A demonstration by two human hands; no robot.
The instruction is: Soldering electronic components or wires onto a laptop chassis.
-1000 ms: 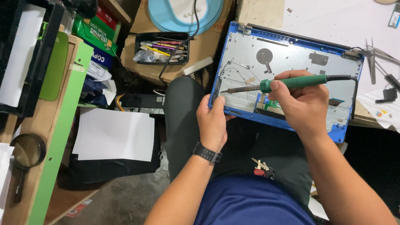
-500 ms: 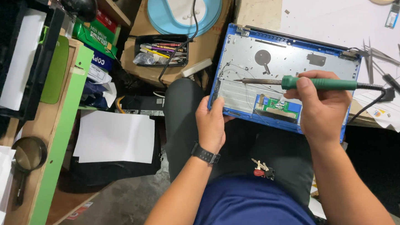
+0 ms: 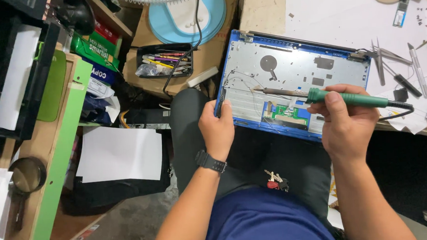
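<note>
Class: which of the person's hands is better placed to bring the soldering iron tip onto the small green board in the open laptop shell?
Right hand: it grips the soldering iron; left hand holds the laptop shell.

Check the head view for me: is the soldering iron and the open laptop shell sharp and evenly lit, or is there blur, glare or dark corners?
Head view: the soldering iron in the right hand and the blue laptop shell held by the left hand are sharp, with no motion blur; the white sheet on the bench is bright but not blown out; the lower right corner falls into deep shadow; straight edges bow slightly toward the frame's borders.
</note>
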